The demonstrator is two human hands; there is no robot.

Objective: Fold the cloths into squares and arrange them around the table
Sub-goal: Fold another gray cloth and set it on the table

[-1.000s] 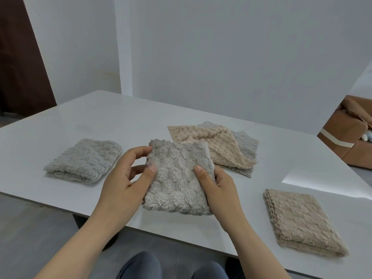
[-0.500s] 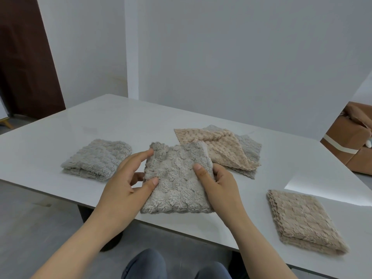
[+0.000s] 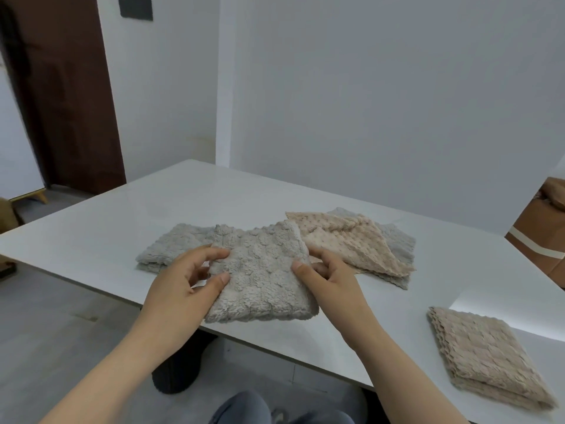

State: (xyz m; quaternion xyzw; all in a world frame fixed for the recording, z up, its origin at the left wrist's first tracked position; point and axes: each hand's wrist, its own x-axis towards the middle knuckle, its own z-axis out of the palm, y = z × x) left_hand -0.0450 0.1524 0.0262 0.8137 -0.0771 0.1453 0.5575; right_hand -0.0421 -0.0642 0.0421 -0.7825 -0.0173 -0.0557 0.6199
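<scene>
The folded grey cloth (image 3: 263,280) is held between both hands at the near edge of the table (image 3: 214,197). Its left edge is pinched by the left hand (image 3: 180,283), its right edge by the right hand (image 3: 331,280). 1 folded grey square (image 3: 168,249) lies just beyond the left hand; 1 beige square (image 3: 486,356) lies well right of the right hand. Set-down between them is judged next.

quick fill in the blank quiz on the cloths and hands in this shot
1. The held cloth, gripped by the left hand and right hand, is ____.
2. The unfolded beige cloth lies on a second cloth coloured ____.
3. The folded cloth at the right end of the table is ____.
Missing: grey; grey; beige.
</scene>
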